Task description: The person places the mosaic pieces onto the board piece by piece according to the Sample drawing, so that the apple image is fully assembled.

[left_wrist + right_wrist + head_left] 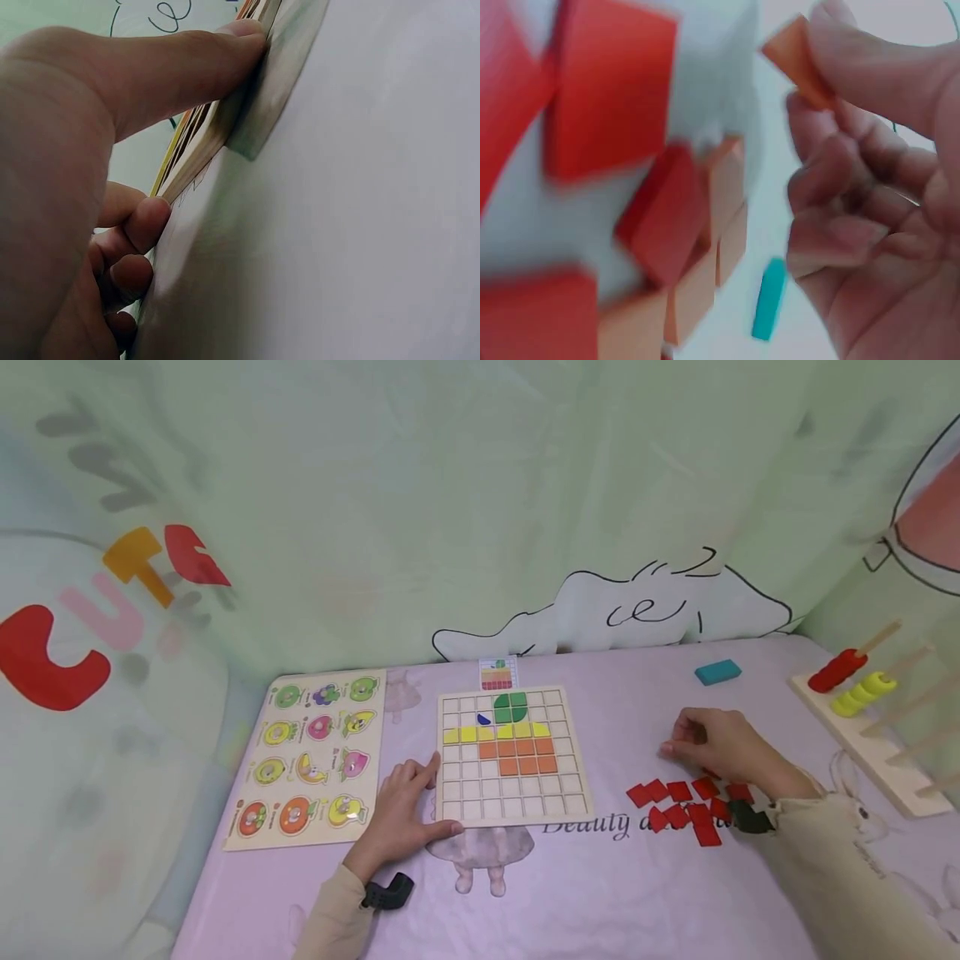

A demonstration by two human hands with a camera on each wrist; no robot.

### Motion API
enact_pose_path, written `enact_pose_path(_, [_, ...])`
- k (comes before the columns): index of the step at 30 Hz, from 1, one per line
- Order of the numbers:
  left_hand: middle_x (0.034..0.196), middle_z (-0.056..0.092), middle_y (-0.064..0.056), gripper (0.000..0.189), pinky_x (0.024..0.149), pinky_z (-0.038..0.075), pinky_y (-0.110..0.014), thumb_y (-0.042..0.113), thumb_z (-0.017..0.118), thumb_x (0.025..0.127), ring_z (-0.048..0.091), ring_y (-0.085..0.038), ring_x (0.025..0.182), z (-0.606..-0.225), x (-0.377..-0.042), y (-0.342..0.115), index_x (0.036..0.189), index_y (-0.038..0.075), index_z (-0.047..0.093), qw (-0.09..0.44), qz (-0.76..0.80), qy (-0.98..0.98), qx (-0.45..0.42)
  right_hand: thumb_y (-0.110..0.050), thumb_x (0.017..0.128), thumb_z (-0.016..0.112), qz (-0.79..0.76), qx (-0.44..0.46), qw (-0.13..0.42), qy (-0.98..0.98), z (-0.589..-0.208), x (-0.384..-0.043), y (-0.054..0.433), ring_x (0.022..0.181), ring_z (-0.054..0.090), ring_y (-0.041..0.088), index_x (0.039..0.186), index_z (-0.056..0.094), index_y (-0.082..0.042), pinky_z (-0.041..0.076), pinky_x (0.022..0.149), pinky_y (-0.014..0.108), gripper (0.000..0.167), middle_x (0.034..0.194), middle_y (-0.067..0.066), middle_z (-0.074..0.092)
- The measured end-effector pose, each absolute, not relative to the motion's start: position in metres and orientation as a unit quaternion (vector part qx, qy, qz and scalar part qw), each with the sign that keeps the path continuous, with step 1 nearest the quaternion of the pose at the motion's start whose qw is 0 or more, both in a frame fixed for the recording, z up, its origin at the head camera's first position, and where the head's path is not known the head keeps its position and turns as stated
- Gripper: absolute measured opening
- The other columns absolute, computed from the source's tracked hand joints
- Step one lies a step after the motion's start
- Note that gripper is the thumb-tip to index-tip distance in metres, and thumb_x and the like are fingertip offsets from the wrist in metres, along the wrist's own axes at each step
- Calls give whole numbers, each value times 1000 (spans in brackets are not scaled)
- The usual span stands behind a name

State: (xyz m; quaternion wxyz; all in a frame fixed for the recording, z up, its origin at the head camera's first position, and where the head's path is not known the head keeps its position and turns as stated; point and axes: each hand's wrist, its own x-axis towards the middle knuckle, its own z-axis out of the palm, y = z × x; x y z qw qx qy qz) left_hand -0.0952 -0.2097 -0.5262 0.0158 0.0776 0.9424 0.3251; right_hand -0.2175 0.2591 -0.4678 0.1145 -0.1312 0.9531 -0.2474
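My left hand [401,814] holds the lower left corner of a wooden grid board [468,789]. The thumb lies along its front edge and the forefinger against its left side. Green, yellow, orange and blue pieces fill some squares of the board. Over on the right, my right hand [716,745] hovers above several loose red tiles [705,833]. Between its thumb and forefinger it pinches a small tile [799,60], which looks orange in the right wrist view.
A picture card [498,673] lies behind the board. To the left is a fruit puzzle board [247,835]. A teal block [717,672] lies at the back right, near a wooden stand of pegs [892,772] with red and yellow beads.
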Motion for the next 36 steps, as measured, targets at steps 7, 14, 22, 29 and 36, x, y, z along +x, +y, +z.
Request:
enact_pose_path(7, [105,47,8,109,90,34,-36,49,95,74,39,-13,101,-525,-94,-212,162,9,44,16,322,943,78,-36,96,80,-344,-77,52,934,-470,-216,211,79,61,24,115,70,-8,51,61,28,34,87,8,70])
enact_pose_path(14, [104,46,7,109,90,33,-36,50,93,75,38,-12,101,-526,-95,-211,163,8,42,16,325,941,90,-40,92,84,-483,-29,101,869,-468,-212,156,93,76,20,130,74,-7,56,78,19,51,108,13,80])
enact_pose_path(22, [103,46,6,108,87,33,-35,49,93,76,37,-13,99,-524,-95,-209,161,6,44,5,314,945,89,-26,86,90,-498,-118,146,847,-478,-208,100,91,74,18,120,77,-8,54,82,22,40,98,5,79])
enact_pose_path(29, [104,46,6,108,88,33,-35,51,92,76,37,-12,99,-525,-96,-210,162,7,44,8,312,946,90,-20,79,94,-433,-207,116,870,-485,-197,56,74,55,16,104,81,-12,45,66,26,29,84,0,68])
enact_pose_path(36, [104,46,6,109,87,33,-35,50,93,76,38,-13,98,-526,-97,-211,162,6,43,7,312,945,93,-22,77,94,-346,-229,100,904,-484,-188,39,79,53,14,102,82,-15,43,72,31,29,88,-2,68])
